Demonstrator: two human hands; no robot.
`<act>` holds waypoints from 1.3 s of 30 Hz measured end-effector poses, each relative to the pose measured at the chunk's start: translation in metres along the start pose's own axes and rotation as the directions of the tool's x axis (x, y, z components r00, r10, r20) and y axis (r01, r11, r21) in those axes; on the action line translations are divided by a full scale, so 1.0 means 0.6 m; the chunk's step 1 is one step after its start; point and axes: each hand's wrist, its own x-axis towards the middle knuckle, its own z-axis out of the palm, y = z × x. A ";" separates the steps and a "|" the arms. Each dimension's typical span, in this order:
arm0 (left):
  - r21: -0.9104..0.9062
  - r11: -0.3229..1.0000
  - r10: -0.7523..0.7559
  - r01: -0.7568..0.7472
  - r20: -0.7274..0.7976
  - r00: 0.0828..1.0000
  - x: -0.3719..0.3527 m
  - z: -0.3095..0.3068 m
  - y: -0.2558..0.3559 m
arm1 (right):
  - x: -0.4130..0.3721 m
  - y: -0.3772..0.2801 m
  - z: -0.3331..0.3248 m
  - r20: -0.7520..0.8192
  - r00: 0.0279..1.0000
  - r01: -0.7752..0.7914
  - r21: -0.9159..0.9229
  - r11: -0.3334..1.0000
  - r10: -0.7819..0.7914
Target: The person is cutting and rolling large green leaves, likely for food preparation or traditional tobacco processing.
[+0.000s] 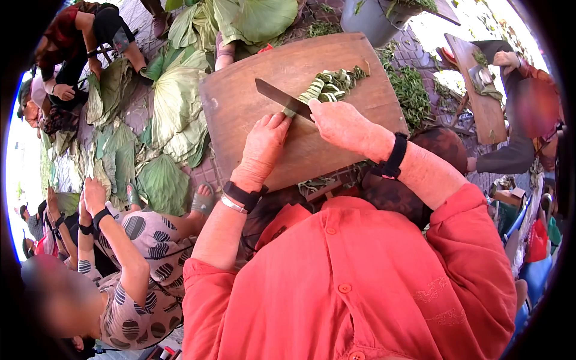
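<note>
My right hand (343,125), with a black band on the wrist, is closed on the handle of a dark knife (279,98). Its blade lies slanting across a round wooden chopping board (240,114). A roll of green leaf strips (331,85), partly sliced, lies on the board just beyond the blade. My left hand (264,147), wearing a black band and a metal bangle, rests on the board with its fingertips against the near end of the leaf roll beside the blade. My red shirt fills the lower frame.
Large green leaves (177,108) cover the brick ground left of the board. A person in a spotted dress (141,264) sits at lower left, another (78,42) at top left. At right, a person (510,78) works at a second board (480,84). A grey tub (372,21) stands behind.
</note>
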 end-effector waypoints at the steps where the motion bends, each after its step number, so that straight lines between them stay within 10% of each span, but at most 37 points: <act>1: -0.024 1.000 0.020 -0.019 0.049 0.999 0.002 -0.013 -0.004 | 0.001 -0.001 -0.002 0.004 1.000 0.001 -0.003 1.000 -0.001; 39: -0.204 0.979 -0.021 -0.021 -0.199 0.980 -0.024 0.044 -0.012 | 0.057 0.024 0.036 -0.068 0.995 -0.073 0.014 0.997 0.074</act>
